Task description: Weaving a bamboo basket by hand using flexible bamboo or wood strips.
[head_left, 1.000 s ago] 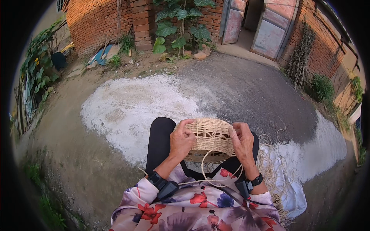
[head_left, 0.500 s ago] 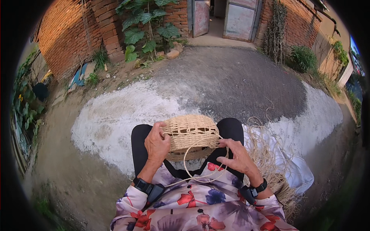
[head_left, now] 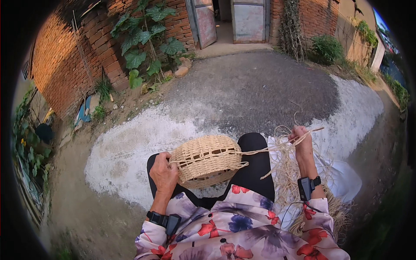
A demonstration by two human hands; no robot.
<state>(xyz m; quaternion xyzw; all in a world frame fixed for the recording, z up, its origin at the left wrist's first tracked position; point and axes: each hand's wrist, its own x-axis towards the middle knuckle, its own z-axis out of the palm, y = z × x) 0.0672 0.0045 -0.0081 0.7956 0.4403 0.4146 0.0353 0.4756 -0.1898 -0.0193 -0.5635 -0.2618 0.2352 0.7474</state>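
A pale woven straw basket [head_left: 207,147] rests on its side across my lap, with open gaps between its woven bands. My left hand [head_left: 164,172] grips its left edge, thumb and fingers closed on the rim. Out to the right and raised, my right hand [head_left: 300,138] pinches a twisted straw cord [head_left: 264,150]. That cord runs taut from the basket's right edge into the fingers, its end sticking out past them. A short loose cord end pokes from the basket's lower right.
Beside my right leg a tangled heap of straw cord [head_left: 286,190] lies on a white sheet [head_left: 344,175]. Ahead stretch grey paving and whitish ground. Beyond stand a brick wall [head_left: 56,65], a leafy climbing plant [head_left: 141,37] and a half-open metal double door [head_left: 248,21].
My right hand has swung right and away from the basket, drawing the looped cord out straight. The basket and my left hand have shifted slightly left. The view has turned a little.
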